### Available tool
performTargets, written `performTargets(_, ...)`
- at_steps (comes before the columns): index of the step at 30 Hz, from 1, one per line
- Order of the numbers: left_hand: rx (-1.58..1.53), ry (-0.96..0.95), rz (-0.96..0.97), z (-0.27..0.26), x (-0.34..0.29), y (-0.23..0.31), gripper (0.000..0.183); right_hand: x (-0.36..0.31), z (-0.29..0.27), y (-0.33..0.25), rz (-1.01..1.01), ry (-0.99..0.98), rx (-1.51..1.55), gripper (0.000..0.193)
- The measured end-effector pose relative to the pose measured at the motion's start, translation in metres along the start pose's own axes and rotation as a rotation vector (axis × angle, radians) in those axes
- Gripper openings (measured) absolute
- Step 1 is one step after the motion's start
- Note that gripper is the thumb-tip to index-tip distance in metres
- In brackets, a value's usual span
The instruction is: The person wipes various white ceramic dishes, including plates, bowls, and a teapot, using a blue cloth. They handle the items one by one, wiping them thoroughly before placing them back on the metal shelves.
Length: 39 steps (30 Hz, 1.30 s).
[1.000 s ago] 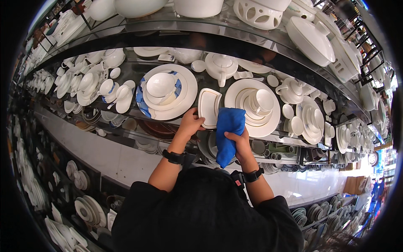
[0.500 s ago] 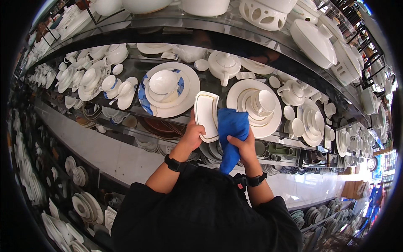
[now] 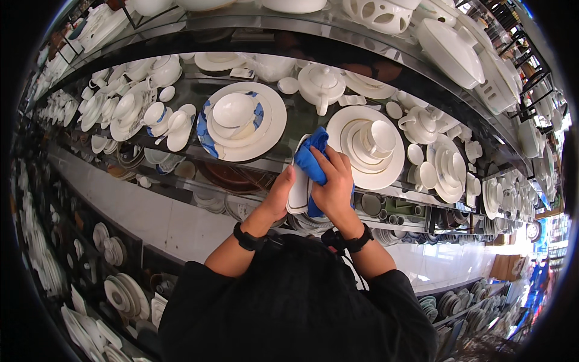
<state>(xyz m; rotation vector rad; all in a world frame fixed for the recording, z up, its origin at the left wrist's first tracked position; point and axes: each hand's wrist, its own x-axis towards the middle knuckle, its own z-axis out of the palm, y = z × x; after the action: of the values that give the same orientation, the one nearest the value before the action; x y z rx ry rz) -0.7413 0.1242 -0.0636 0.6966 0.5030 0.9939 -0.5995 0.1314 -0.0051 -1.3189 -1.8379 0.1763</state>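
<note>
A white dish [image 3: 297, 194] with a thin dark line along its rim is gripped at its left side by my left hand [image 3: 277, 196], thumb along the edge and the other fingers mostly hidden. My right hand [image 3: 335, 183] presses a bunched blue cloth [image 3: 310, 158] against the dish's upper part. Part of the cloth hangs below that hand. Beyond the dish, a stack of plates [image 3: 393, 171] with a white cup [image 3: 379, 137] stands to the right. On the left is a blue-and-white plate [image 3: 265, 143] carrying a bowl [image 3: 234, 111].
A white teapot [image 3: 321, 85] stands farther back on the dark glass shelf. Above it, an upper shelf edge [image 3: 241, 31] crosses the view, bearing a lidded white casserole [image 3: 449, 53]. Lower shelves hold more crockery. Behind me, stacked plates [image 3: 128, 295] stand at the lower left.
The right hand has moved up and left, bringing the cloth over onto the dish, which is now partly covered. The dish has turned more edge-on, still in my left hand.
</note>
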Motion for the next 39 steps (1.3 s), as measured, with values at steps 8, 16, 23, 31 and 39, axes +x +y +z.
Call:
performTargets(8,-0.310,0.080,-0.092,0.003,-0.002,0.032,0.078,-0.005,-0.012,-0.014,-0.349,-0.213,-0.074,0.057)
performTargets(16,-0.342,0.017,-0.183,0.001,-0.003,0.032,0.061,-0.025,-0.043,0.006,-0.646,-0.400,-0.066,0.038)
performTargets(23,-0.265,0.014,-0.335,-0.003,-0.007,0.019,0.048,-0.009,-0.033,0.038,-0.356,-0.100,-0.247,0.038)
performTargets(31,-0.353,0.053,-0.137,0.001,-0.008,0.026,0.054,-0.050,-0.032,0.004,-0.477,-0.259,-0.121,0.033)
performTargets(39,-0.018,0.235,-0.052,0.001,-0.022,0.021,0.046,-0.068,-0.034,0.045,0.358,0.010,0.491,0.049)
